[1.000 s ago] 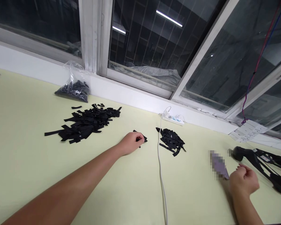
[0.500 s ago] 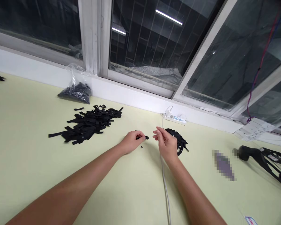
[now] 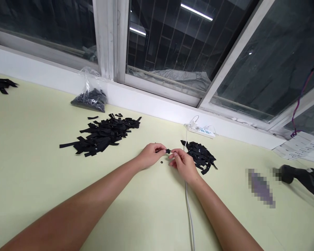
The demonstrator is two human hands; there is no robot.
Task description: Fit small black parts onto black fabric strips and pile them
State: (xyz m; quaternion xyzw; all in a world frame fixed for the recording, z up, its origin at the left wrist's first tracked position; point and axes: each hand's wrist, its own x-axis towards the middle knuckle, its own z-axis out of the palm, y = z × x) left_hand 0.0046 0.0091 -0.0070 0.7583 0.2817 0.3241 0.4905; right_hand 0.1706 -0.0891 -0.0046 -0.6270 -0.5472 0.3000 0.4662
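Observation:
My left hand (image 3: 149,157) and my right hand (image 3: 181,162) meet over the pale yellow-green table (image 3: 28,167), both pinching one small black strip (image 3: 167,151) between their fingertips. A tiny black ring (image 3: 161,162) lies on the table just below the strip. A large heap of black strips (image 3: 104,132) spreads to the left of my left hand. A smaller pile of black pieces (image 3: 200,156) sits just right of my right hand.
A clear bag of black parts (image 3: 90,97) leans against the white window sill. A white power strip (image 3: 202,131) lies by the sill, its cable (image 3: 189,209) running toward me under my right wrist. A black tool (image 3: 300,176) lies far right, more black strips (image 3: 0,84) far left.
My right hand came from the far right of the table to the middle and took hold of the strip that my left hand holds. The view shifted slightly right.

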